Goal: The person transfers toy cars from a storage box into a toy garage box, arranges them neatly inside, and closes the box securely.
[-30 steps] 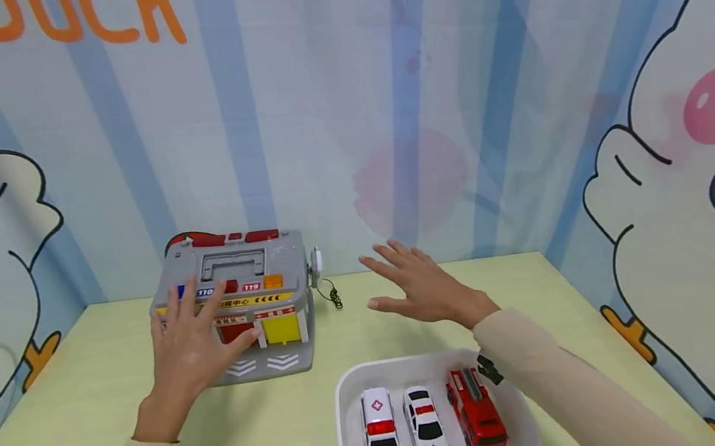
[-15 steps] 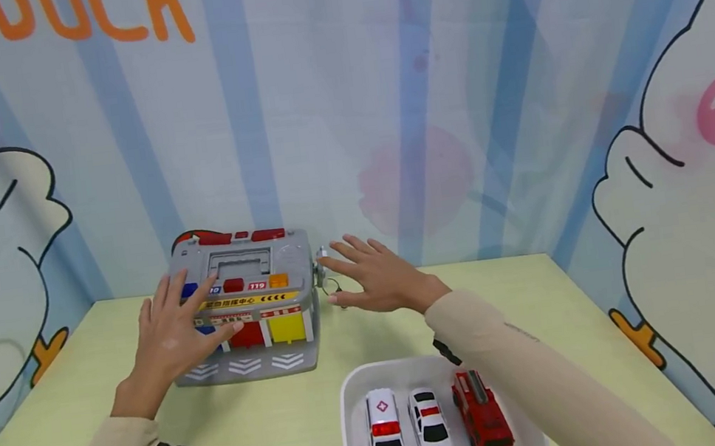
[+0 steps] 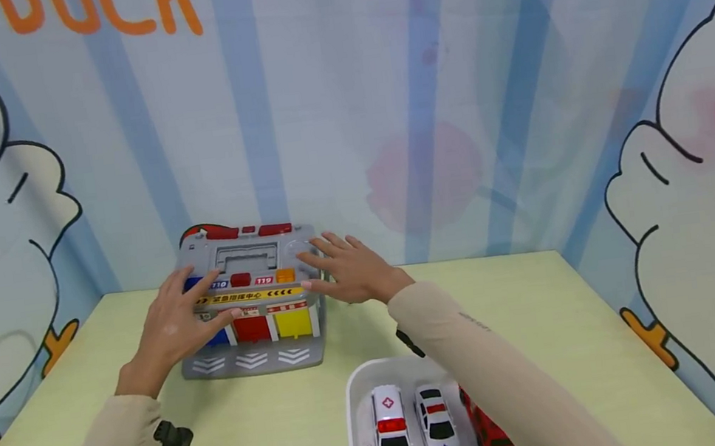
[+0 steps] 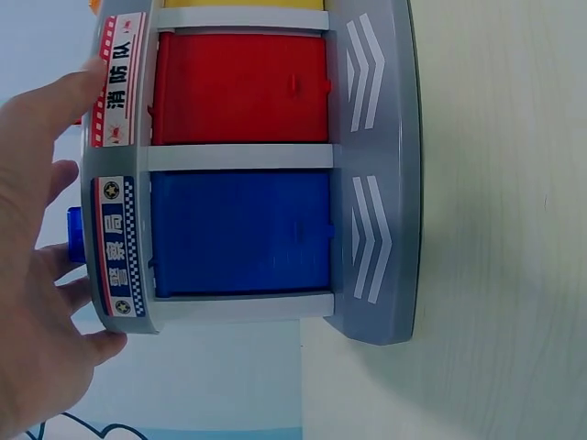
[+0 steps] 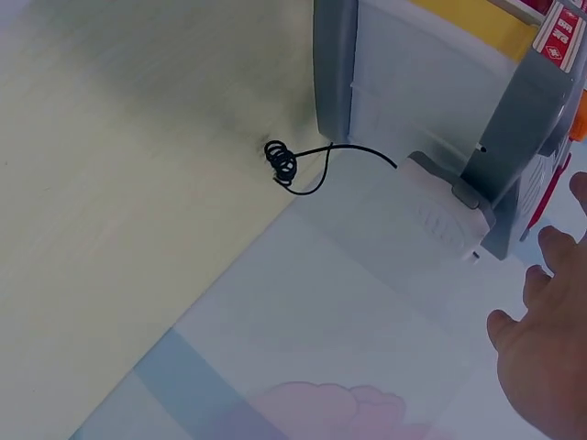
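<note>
A grey toy rescue station (image 3: 199,254) with coloured buttons and garage doors stands toward the back left of the table. My left hand (image 3: 172,324) is at its left front corner, fingers spread over the top edge and thumb by the front signs. In the left wrist view the thumb overlaps the red-and-white sign (image 4: 117,82), above the red door (image 4: 240,89) and the blue door (image 4: 240,234). My right hand (image 3: 357,271) reaches over the station's right top corner with fingers extended. In the right wrist view its fingertips are close to the station's top edge.
A white tray (image 3: 355,424) at the front holds a toy ambulance (image 3: 392,431), a toy police car (image 3: 439,429) and a red toy fire truck (image 3: 488,430), partly behind my right sleeve. A coiled black cord (image 5: 282,163) hangs by the station's right side. A striped curtain (image 3: 330,107) stands behind.
My right hand has moved left from beside the station to its right top corner. The left hand has drawn back from in front of the doors to the left corner.
</note>
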A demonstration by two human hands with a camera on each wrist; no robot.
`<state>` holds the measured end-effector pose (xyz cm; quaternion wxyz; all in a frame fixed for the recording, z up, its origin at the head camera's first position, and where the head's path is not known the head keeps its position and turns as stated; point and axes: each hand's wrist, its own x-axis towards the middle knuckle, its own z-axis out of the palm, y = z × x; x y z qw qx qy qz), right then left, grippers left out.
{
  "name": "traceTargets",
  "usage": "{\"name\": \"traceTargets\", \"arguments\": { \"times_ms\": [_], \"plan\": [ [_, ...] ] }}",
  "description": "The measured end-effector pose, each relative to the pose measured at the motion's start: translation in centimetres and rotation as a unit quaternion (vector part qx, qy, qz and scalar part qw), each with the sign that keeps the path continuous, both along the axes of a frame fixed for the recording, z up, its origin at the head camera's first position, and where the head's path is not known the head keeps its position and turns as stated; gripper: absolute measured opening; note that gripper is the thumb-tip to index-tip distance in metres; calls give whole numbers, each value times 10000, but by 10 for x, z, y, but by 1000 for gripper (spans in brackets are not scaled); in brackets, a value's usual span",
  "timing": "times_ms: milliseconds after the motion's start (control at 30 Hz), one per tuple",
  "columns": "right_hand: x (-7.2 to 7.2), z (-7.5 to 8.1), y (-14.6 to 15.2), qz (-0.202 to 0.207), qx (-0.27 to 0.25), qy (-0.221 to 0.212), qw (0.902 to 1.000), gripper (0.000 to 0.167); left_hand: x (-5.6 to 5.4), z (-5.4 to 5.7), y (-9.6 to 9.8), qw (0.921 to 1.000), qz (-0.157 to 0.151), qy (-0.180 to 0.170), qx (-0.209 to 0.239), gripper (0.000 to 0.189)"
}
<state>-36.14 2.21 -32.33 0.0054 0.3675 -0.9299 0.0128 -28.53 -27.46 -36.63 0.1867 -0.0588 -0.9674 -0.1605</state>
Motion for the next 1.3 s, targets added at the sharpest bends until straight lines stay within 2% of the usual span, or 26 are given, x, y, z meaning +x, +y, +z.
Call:
{"name": "traceTargets", "arguments": {
  "times_ms": [200, 400, 900, 1133, 1300],
  "plan": [
    [-3, -4, -11, -81, 96, -27, 9999, 65, -3, 1, 2, 9999, 18, -113, 73, 81],
    [-4, -8, -15, -141, 162, -125, 9997, 65, -5, 2, 3, 10000, 4, -67, 65, 80],
    [-4, -12, -19, -114, 78, -63, 9999, 66, -4, 6, -1, 9997, -62, -250, 44, 80],
    [-5, -15, -20, -45, 27, -97, 9999, 66, -12, 9, -4, 9983, 9, -542, 236, 78],
    [-6, -16, -22, -59, -8, -126, 9999, 65, -20, 11, -3, 9989, -11, -447, -162, 77]
  ]
}}
